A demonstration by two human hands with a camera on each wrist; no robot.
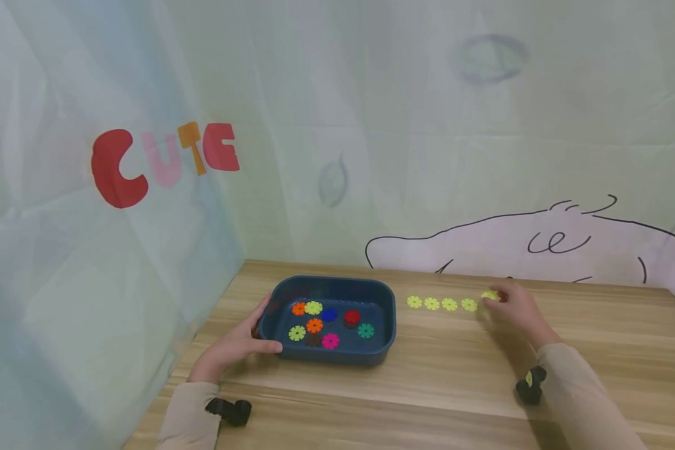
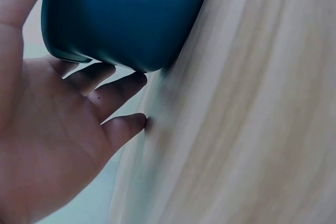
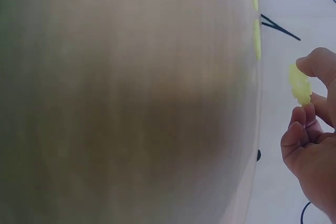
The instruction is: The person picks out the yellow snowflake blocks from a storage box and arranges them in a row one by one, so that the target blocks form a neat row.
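Note:
My left hand (image 1: 234, 342) holds the left end of a dark blue plastic basin (image 1: 337, 358), its thumb at the near rim and its fingers against the outer wall. In the left wrist view, the fingertips (image 2: 137, 80) meet the basin's underside corner. Thumb and fingers of my right hand (image 1: 516, 306) pinch a yellow notched plastic disc (image 3: 300, 84), held above the table in the right wrist view. Left of that hand, several matching yellow discs, among them a yellow disc (image 1: 469, 305) nearest the hand, lie in a row.
Inside the basin are loose notched discs, including a green disc (image 1: 365, 330), a pink disc (image 1: 330, 340) and a red disc (image 1: 352, 317). The wood-grain table (image 1: 416, 387) ends at a printed cloth backdrop (image 1: 315, 156) behind and to the left.

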